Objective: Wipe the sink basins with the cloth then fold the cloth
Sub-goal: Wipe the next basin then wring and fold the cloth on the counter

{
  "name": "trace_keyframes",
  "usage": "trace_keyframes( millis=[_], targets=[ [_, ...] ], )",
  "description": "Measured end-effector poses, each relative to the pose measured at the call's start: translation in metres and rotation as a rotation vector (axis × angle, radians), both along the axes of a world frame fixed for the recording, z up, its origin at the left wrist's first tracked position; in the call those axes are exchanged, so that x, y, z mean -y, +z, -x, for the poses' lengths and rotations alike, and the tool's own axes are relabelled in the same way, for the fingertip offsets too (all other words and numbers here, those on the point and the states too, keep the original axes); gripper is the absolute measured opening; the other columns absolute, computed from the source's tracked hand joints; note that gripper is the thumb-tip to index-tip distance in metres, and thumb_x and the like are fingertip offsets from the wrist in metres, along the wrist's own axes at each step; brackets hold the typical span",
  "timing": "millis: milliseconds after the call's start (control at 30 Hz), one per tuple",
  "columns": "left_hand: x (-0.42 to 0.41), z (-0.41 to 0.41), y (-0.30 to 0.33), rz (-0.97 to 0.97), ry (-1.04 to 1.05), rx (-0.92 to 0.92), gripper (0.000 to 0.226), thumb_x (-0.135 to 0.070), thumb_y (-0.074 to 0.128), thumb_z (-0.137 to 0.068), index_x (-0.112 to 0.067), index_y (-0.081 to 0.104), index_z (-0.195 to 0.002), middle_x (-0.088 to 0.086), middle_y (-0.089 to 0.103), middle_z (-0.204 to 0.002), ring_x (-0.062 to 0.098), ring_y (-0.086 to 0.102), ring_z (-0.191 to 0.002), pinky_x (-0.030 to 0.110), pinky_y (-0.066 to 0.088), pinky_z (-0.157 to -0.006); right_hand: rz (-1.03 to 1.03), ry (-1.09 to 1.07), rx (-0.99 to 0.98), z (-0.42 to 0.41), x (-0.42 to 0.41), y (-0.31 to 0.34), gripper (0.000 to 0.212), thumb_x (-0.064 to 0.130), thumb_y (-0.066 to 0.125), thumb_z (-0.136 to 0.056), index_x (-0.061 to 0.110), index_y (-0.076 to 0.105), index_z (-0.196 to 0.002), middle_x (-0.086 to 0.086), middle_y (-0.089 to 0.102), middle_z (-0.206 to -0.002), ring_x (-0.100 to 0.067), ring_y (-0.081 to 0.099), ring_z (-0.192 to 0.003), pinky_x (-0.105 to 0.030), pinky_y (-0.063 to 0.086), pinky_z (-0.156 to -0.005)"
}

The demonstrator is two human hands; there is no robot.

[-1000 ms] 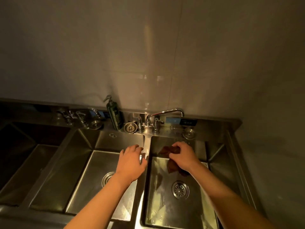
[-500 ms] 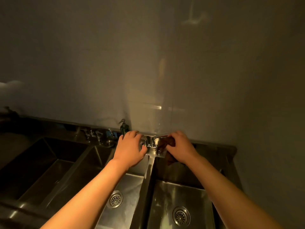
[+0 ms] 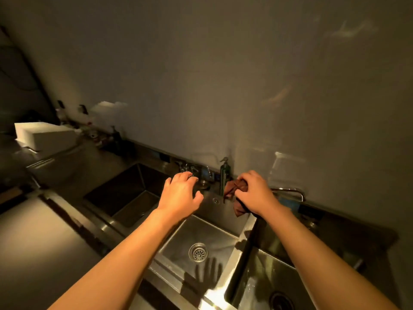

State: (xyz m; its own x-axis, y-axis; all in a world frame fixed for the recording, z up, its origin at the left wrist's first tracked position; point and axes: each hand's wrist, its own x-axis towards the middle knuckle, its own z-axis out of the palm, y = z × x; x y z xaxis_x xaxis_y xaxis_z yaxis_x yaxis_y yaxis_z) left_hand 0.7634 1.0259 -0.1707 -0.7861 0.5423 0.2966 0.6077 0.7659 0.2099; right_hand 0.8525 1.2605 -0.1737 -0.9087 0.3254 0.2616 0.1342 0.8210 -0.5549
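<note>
Just left of the right hand [image 3: 257,193], fingers bunched on the cloth [image 3: 234,193], stands a soap bottle [image 3: 224,175]; left hand [image 3: 181,195] spread, taps [image 3: 190,168] beyond its fingertips.

**A dim commercial kitchen's wash station**

A long stainless-steel sink unit [image 3: 242,231] with several deep square basins runs along a plain grey wall [image 3: 223,74]. Chrome swivel taps [image 3: 288,191] and a dark green pump soap bottle [image 3: 224,173] stand on its back ledge. A steel counter [image 3: 44,231] holds a white box [image 3: 44,137].
</note>
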Motion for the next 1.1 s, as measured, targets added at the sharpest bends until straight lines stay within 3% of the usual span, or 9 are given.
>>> trace_keyframes(
  millis=[233, 367, 533, 700, 800, 967, 1100],
  targets=[
    [0.105, 0.022, -0.004, -0.025, 0.155, 0.012, 0.056, -0.049, 0.051, -0.095, -0.026, 0.057, -0.146, -0.002, 0.048, -0.157, 0.018, 0.038, -0.149, 0.05, 0.03, -0.124, -0.018, 0.159, -0.012, 0.052, 0.095, 0.008, 0.01, 0.02, 0.066, -0.083, 0.025, 0.064, -0.091, 0.004, 0.051, -0.099, -0.015, 0.054, -0.092, -0.027, 0.042, -0.08],
    [0.167, 0.041, -0.013, -0.02, 0.211, 0.022, 0.055, -0.049, 0.05, -0.097, -0.027, 0.056, -0.147, -0.003, 0.047, -0.157, 0.018, 0.039, -0.148, 0.049, 0.034, -0.123, -0.01, 0.208, 0.003, 0.082, 0.153, 0.004, 0.023, 0.018, 0.064, -0.083, 0.033, 0.05, -0.073, 0.006, 0.052, -0.097, -0.016, 0.054, -0.092, -0.03, 0.045, -0.081],
    [0.245, 0.07, -0.03, -0.039, 0.195, 0.075, 0.063, -0.051, 0.057, -0.094, -0.026, 0.05, -0.151, -0.002, 0.045, -0.158, 0.021, 0.041, -0.146, 0.047, 0.037, -0.12, 0.01, 0.263, 0.044, 0.127, 0.229, -0.017, 0.015, 0.022, 0.066, -0.084, 0.03, 0.062, -0.096, 0.009, 0.052, -0.105, -0.012, 0.054, -0.099, -0.025, 0.044, -0.082],
    [0.296, 0.098, -0.054, -0.183, 0.004, 0.411, 0.117, -0.069, 0.08, -0.072, -0.036, 0.015, -0.163, -0.005, 0.03, -0.166, 0.018, 0.034, -0.151, 0.046, 0.039, -0.12, 0.105, 0.296, 0.045, 0.168, 0.312, -0.032, 0.027, 0.026, 0.068, -0.082, 0.033, 0.059, -0.106, 0.012, 0.053, -0.106, -0.005, 0.055, -0.094, -0.014, 0.038, -0.071],
    [0.31, 0.112, -0.072, -0.295, -0.05, 0.526, 0.136, -0.075, 0.086, -0.059, -0.041, 0.006, -0.163, -0.007, 0.028, -0.166, 0.014, 0.035, -0.15, 0.044, 0.037, -0.122, 0.147, 0.315, 0.046, 0.182, 0.352, -0.036, 0.04, 0.028, 0.072, -0.078, 0.036, 0.053, -0.113, 0.014, 0.055, -0.106, 0.0, 0.056, -0.092, -0.014, 0.04, -0.07],
    [0.315, 0.134, -0.091, -0.535, -0.134, 0.632, 0.124, -0.053, 0.097, -0.06, -0.04, 0.024, -0.16, -0.011, 0.046, -0.153, 0.01, 0.049, -0.141, 0.045, 0.046, -0.116, 0.188, 0.316, 0.03, 0.194, 0.39, -0.04, 0.054, 0.033, 0.074, -0.074, 0.037, 0.05, -0.122, 0.015, 0.056, -0.113, 0.0, 0.056, -0.1, -0.014, 0.042, -0.077],
    [0.312, 0.148, -0.092, -0.613, -0.142, 0.627, 0.114, -0.053, 0.096, -0.058, -0.049, 0.03, -0.15, -0.019, 0.052, -0.143, 0.003, 0.056, -0.13, 0.034, 0.054, -0.106, 0.214, 0.281, -0.019, 0.201, 0.397, -0.038, 0.053, 0.04, 0.074, -0.071, 0.037, 0.052, -0.118, 0.013, 0.052, -0.116, -0.001, 0.056, -0.104, -0.012, 0.042, -0.076]
  ],
)
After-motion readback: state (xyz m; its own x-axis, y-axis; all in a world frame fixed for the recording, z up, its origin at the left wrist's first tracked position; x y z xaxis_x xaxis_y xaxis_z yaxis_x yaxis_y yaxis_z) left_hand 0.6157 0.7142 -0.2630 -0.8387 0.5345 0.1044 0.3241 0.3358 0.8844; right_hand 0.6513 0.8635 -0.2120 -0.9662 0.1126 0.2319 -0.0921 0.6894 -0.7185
